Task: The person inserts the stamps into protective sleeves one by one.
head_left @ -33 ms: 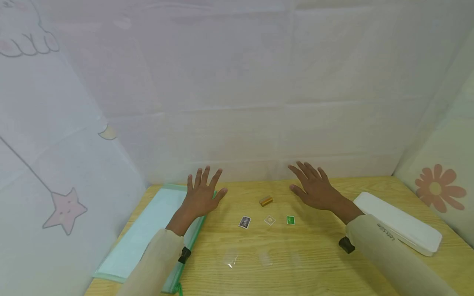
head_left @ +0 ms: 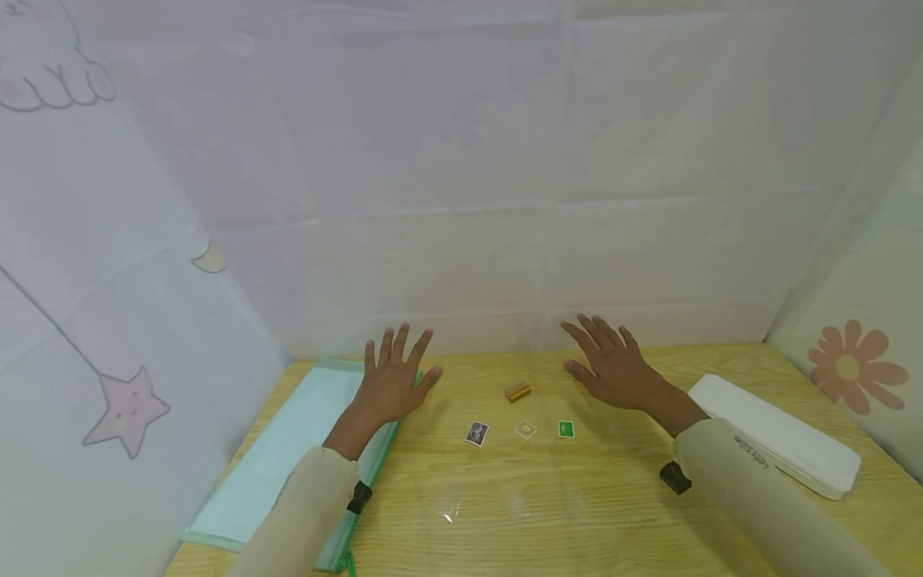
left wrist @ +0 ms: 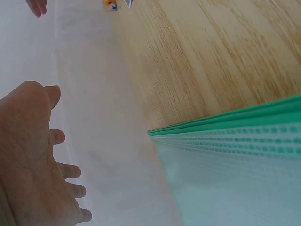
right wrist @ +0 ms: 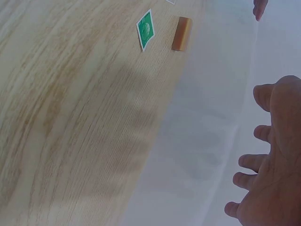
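Note:
Both hands hover over the back of the table, palms down with fingers spread, and hold nothing. My left hand (head_left: 392, 389) is above the far end of a pale mesh zip pouch (head_left: 277, 457) with green edging. My right hand (head_left: 613, 373) is to the right of a small brown and orange block (head_left: 517, 391). Between and just in front of the hands lie three small stamps in a row: a black-and-white stamp (head_left: 477, 433), a pale stamp (head_left: 525, 429) turned cornerwise, and a green stamp (head_left: 566, 429). The right wrist view shows the green stamp (right wrist: 146, 30) near the block (right wrist: 181, 34).
Toward the front of the wooden table (head_left: 519, 545) lie clear plastic pieces (head_left: 449, 506), faint against the wood. A white elongated case (head_left: 779, 437) is at the right, partly behind the right sleeve. Pale printed cloth (head_left: 461, 176) hangs behind and at both sides.

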A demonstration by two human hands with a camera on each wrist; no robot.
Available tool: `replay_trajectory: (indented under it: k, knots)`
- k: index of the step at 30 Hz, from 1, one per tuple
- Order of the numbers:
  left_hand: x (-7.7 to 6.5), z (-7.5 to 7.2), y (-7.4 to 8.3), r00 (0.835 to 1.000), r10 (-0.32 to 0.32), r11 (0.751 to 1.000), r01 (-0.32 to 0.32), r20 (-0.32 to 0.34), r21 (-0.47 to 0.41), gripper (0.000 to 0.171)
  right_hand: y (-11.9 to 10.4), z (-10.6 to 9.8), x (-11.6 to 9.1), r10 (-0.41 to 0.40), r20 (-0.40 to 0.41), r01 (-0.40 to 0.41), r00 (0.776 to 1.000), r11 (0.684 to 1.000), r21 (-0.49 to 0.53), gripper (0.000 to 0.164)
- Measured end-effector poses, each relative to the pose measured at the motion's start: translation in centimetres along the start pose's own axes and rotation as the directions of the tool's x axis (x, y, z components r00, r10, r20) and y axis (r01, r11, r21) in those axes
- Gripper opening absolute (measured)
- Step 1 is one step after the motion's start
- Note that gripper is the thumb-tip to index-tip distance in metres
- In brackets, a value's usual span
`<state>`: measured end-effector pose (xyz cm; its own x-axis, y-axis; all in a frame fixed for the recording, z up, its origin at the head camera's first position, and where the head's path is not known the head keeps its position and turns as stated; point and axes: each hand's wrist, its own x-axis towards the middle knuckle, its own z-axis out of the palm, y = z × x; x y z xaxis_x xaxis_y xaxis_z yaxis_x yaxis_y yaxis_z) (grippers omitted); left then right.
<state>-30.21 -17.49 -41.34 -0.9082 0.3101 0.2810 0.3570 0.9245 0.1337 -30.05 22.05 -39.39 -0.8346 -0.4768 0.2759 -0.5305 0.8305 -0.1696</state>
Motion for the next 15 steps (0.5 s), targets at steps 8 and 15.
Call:
replay_trajectory:
  k: [8, 15]
  knots:
    - [-0.12, -0.07, -0.14, 1.0, 0.006, 1.0, -0.006, -0.01, 0.01, 0.07, -0.23, 0.04, -0.12, -0.008, -0.007, 0.008, 1.0, 1.0, 0.002, 0.063]
    - [-0.42, -0.29, -0.41, 1.0, -0.003, 1.0, 0.003, -0.007, 0.012, 0.07, -0.39, 0.4, 0.32, -0.041, -0.02, 0.041, 0.999, 0.999, 0.013, 0.06]
